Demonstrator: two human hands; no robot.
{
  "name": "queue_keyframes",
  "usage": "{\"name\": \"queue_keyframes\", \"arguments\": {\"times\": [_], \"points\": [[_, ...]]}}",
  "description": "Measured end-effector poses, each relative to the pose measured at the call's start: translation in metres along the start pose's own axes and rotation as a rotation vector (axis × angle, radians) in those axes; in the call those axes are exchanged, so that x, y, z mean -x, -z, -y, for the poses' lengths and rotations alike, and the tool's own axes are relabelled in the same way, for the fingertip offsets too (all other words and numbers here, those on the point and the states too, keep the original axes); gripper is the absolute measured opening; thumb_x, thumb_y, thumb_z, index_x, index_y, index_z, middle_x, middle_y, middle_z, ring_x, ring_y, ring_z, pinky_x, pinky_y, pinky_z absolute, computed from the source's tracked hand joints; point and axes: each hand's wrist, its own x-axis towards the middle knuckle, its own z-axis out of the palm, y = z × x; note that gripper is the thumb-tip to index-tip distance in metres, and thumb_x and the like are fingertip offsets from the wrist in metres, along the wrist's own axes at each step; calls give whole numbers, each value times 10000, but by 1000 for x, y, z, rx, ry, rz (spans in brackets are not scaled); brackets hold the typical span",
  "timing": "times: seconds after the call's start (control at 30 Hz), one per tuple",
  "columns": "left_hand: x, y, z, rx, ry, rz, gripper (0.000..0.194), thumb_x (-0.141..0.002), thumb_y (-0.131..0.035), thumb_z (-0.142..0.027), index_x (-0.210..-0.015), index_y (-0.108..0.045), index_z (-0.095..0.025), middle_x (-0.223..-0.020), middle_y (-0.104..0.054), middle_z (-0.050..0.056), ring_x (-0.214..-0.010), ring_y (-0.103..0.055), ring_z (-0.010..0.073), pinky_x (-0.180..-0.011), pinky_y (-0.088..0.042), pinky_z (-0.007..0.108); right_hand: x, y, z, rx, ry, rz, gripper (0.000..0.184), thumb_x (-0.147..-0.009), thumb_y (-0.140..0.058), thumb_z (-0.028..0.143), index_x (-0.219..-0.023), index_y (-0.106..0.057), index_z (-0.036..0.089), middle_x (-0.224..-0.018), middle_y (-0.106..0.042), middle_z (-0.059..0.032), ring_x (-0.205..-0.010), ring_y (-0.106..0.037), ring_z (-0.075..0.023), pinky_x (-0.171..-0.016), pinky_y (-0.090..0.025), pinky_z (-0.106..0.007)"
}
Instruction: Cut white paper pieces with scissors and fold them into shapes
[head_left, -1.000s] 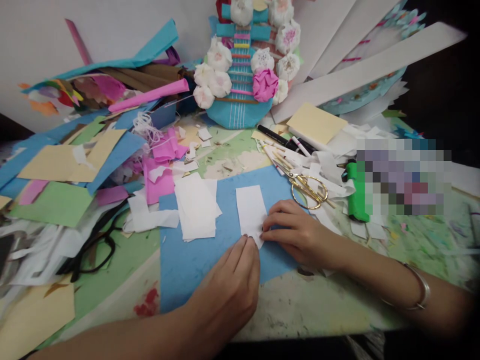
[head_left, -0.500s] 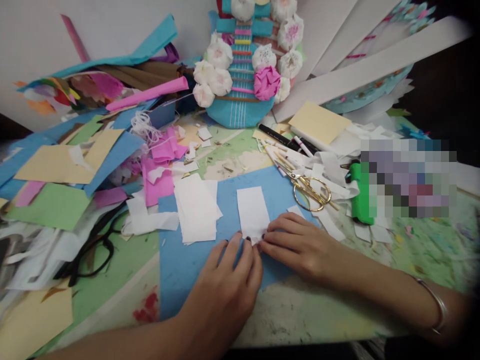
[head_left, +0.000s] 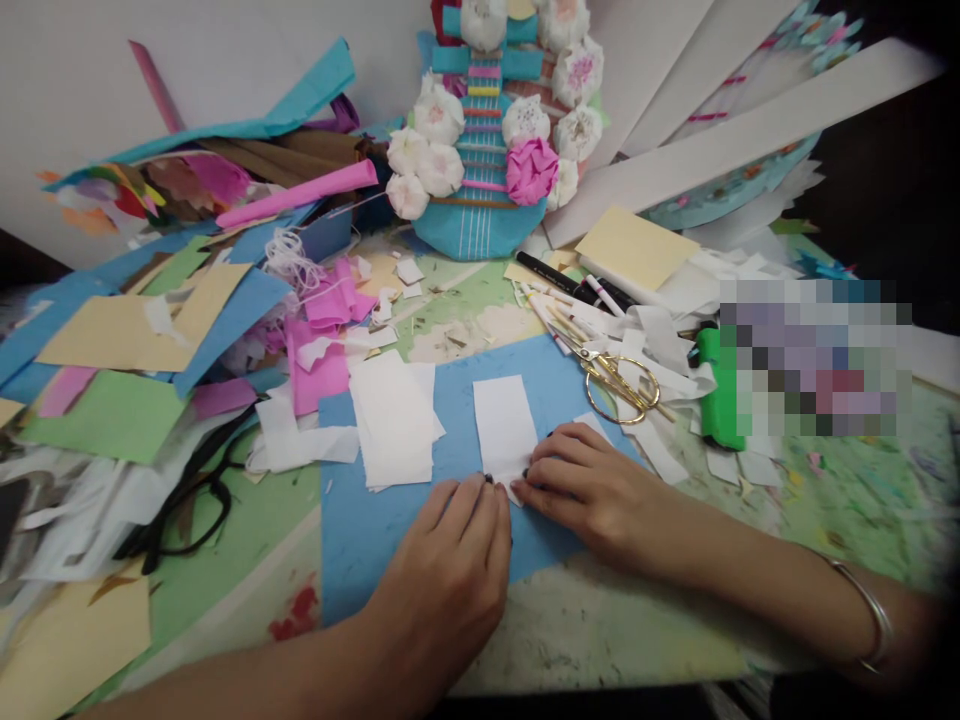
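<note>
A white paper rectangle (head_left: 504, 418) lies on a blue sheet (head_left: 457, 385), its near edge between my two hands. My left hand (head_left: 457, 570) has its fingers curled together at the near left corner of the paper. At the near right corner, my right hand (head_left: 592, 490) pinches the edge with bent fingers. That near edge looks folded or rolled, though my fingers partly hide it. A stack of similar white paper pieces (head_left: 394, 420) sits to the left on the same blue sheet.
Gold-handled scissors (head_left: 622, 385), black markers (head_left: 555, 275) and a green object (head_left: 720, 390) lie at right. Black-framed glasses (head_left: 214, 510) and paper scraps (head_left: 105, 415) are at left. Behind stands a blue paper guitar (head_left: 480, 225) with paper flowers.
My left hand's fingers have drawn closer together and slid slightly nearer to me along the paper's near edge. The right hand stays almost in place. The view has shifted slightly.
</note>
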Motion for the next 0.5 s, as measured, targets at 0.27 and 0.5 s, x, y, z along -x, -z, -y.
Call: {"name": "queue_keyframes", "arguments": {"times": [0.27, 0.5], "points": [[2, 2, -1, 40, 19, 36, 293, -877, -499, -148, -1121, -604, -24, -1068, -662, 160, -1012, -569, 316, -835, -426, 460, -1, 3, -1, -15, 1, 10, 248, -974, -417, 175, -1069, -639, 116, -863, -625, -76, -934, -508, -211, -937, -354, -439], [5, 9, 0, 38, 64, 119, 321, -875, -542, -216, -1172, -595, -106, -1126, -660, 110, -1048, -545, 310, -849, -385, 484, -2, 5, 0, -19, 12, -9, 223, -963, -440, 161, -1050, -641, 118, -858, -631, -79, -961, -517, -209, -958, -368, -444]]}}
